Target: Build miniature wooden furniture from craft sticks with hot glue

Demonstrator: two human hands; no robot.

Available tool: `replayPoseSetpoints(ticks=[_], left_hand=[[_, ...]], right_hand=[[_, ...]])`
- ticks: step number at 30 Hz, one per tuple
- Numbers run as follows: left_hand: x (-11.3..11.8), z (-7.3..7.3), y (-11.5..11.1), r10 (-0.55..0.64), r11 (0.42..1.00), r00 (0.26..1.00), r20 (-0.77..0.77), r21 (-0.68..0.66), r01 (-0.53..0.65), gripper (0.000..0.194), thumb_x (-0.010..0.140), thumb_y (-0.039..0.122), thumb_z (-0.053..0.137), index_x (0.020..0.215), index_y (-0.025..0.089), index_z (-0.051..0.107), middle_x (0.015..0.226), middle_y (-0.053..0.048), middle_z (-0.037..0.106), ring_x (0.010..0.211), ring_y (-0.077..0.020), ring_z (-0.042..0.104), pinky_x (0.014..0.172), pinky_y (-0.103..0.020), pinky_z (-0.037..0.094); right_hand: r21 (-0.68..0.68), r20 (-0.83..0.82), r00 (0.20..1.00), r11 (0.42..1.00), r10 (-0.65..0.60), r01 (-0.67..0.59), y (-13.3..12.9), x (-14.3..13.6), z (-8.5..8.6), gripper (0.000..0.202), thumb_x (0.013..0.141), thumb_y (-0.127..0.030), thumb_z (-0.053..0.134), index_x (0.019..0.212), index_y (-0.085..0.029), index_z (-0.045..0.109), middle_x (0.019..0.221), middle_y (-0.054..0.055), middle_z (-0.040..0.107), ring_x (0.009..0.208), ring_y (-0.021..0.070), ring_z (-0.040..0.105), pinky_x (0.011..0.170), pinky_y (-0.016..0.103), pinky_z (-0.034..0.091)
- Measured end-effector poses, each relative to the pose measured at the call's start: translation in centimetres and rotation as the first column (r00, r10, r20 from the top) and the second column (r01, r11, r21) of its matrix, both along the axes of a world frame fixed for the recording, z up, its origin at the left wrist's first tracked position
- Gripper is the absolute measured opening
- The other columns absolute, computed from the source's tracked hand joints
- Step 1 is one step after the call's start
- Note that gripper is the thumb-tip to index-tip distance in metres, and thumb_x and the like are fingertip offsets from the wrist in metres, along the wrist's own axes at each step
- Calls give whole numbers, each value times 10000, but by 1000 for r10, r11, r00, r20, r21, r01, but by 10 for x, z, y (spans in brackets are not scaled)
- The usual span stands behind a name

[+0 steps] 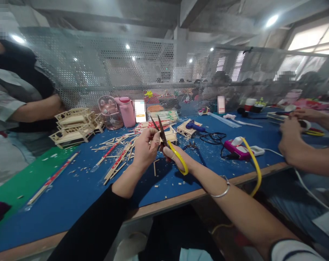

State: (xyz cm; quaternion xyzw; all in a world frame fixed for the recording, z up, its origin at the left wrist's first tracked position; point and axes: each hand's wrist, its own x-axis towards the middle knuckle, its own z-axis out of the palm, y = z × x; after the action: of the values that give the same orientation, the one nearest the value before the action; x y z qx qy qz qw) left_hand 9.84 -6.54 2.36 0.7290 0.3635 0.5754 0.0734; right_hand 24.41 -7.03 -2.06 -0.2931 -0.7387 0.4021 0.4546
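Note:
My right hand (170,154) grips a pair of scissors (178,156) with yellow handles. Their dark blades stand apart and point up and away. Close beside the blades, my left hand (146,146) is closed in a pinch, seemingly around a thin pale stick that its fingers mostly cover. Loose wooden sticks (118,165) lie left of my hands, some in clear and red wrapping. Just beyond the scissors stands a small wooden frame (170,136). Another wooden frame (186,129) has a blue glue gun (195,126) resting against it.
Stacked wooden models (74,125), a pink bottle (126,112) and a lit phone (140,111) stand at the back left. Right of me are dark pliers (193,145), a purple power strip (236,149) with a yellow cable, and a co-worker's hands (291,132). Another person stands left.

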Motion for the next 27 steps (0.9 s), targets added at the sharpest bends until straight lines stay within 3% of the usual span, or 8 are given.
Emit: replayPoseSetpoints(ticks=[6, 15, 22, 27], left_hand=[[-2, 0, 2, -68, 997, 997, 19, -32, 69, 167, 860, 273, 468, 727, 173, 483, 662, 18, 474, 589, -92, 453, 588, -217, 383], [-4, 0, 3, -124, 987, 991, 46, -96, 128, 168, 850, 280, 482, 725, 170, 500, 669, 7, 520, 590, -95, 485, 582, -216, 395], [-4, 1, 2, -89, 993, 996, 0, -78, 89, 165, 851, 280, 473, 729, 173, 500, 650, 15, 496, 555, -89, 458, 548, -214, 379], [-6, 3, 1, -6, 1000, 994, -112, 10, 7, 151, 845, 260, 473, 729, 173, 515, 656, 9, 511, 591, -100, 469, 586, -224, 390]], right_hand=[[36, 3, 1000, 999, -29, 29, -3, 1, 3, 456, 836, -579, 457, 992, -166, 567, 733, 12, 514, 698, 146, 485, 636, 270, 453], [-8, -45, 999, 1000, -12, 12, -2, -1, -3, 495, 820, -627, 438, 956, -170, 574, 707, 8, 514, 645, 136, 461, 594, 268, 445], [39, 9, 1000, 999, -25, 25, -3, 1, 0, 483, 844, -617, 398, 955, -173, 552, 718, 6, 505, 710, 149, 473, 682, 278, 440], [63, 75, 996, 997, -52, 47, -3, 2, 3, 500, 839, -634, 389, 959, -174, 544, 737, 8, 514, 728, 154, 479, 718, 289, 431]])
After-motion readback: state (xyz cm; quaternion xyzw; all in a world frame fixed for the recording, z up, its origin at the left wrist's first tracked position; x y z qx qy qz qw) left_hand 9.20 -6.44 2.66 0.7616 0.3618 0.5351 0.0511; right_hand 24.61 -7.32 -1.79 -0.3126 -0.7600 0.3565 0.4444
